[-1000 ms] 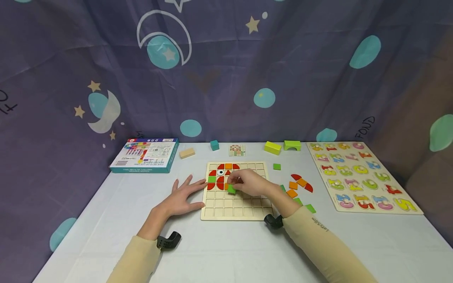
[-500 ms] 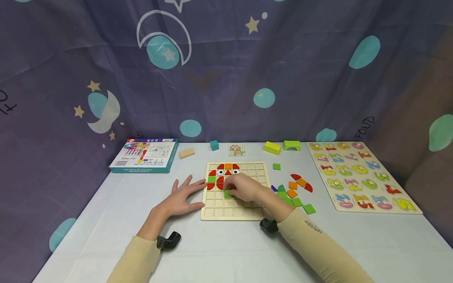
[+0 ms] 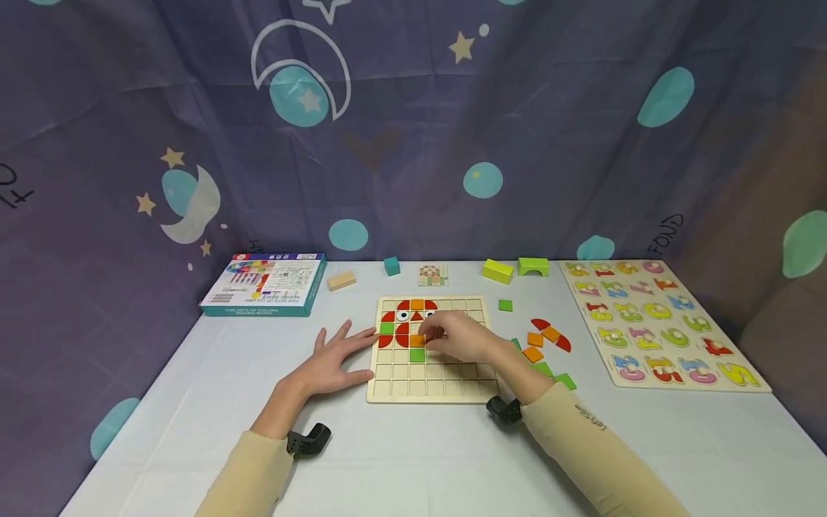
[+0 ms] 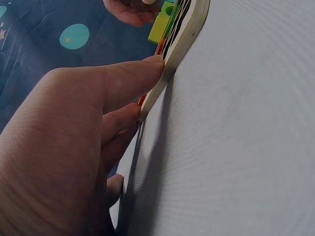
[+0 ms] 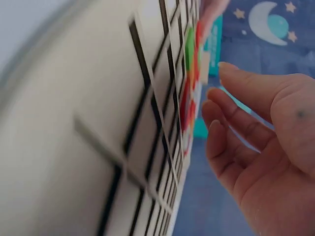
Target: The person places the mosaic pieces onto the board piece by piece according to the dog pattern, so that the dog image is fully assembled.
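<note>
The wooden grid board lies at the middle of the table, with a partial pattern of red, orange and green pieces in its upper left cells. My left hand, fingers spread, rests at the board's left edge; its thumb and a fingertip touch the rim in the left wrist view. Over the board hovers my right hand, thumb and fingers loosely bent with a gap between them and nothing held, as the right wrist view shows. A green square tile sits in a cell just below an orange square tile, close to the right fingertips.
Loose green, orange and red pieces lie right of the board, partly behind the right forearm. A number puzzle board is at the far right. Along the back are a pattern card, several blocks and a flat box.
The right hand has set the green tile into the cell below the orange one, let go of it and drawn slightly up and right. The left hand has stayed still.
</note>
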### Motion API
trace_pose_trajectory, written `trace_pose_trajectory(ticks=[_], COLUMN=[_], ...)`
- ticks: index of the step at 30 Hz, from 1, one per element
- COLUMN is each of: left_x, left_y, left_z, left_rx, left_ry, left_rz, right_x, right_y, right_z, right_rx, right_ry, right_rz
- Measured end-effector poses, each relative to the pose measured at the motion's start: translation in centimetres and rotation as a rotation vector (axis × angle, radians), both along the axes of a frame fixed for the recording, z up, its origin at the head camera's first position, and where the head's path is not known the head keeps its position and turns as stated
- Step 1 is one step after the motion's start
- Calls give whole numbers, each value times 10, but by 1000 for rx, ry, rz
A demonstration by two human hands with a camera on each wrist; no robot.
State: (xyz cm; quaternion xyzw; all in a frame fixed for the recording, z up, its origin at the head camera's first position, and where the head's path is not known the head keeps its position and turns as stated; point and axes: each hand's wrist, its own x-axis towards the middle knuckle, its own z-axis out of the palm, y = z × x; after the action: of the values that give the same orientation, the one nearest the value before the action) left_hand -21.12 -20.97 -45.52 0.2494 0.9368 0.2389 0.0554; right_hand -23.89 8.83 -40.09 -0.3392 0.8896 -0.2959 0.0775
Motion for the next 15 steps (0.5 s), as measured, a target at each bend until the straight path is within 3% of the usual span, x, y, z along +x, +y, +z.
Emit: trace_pose_trajectory(ticks=[9, 15], left_x=[0, 0], left_y=[-2, -1], left_z=[1, 1], left_rx=[14, 17], left_ry=[7, 2], left_rz=[-8, -8], right_x=[-11, -21], right_y=[38, 70], right_z=[10, 8], right_rx=[-74, -85], right_ry=[-4, -43], right_rz=[-29, -139])
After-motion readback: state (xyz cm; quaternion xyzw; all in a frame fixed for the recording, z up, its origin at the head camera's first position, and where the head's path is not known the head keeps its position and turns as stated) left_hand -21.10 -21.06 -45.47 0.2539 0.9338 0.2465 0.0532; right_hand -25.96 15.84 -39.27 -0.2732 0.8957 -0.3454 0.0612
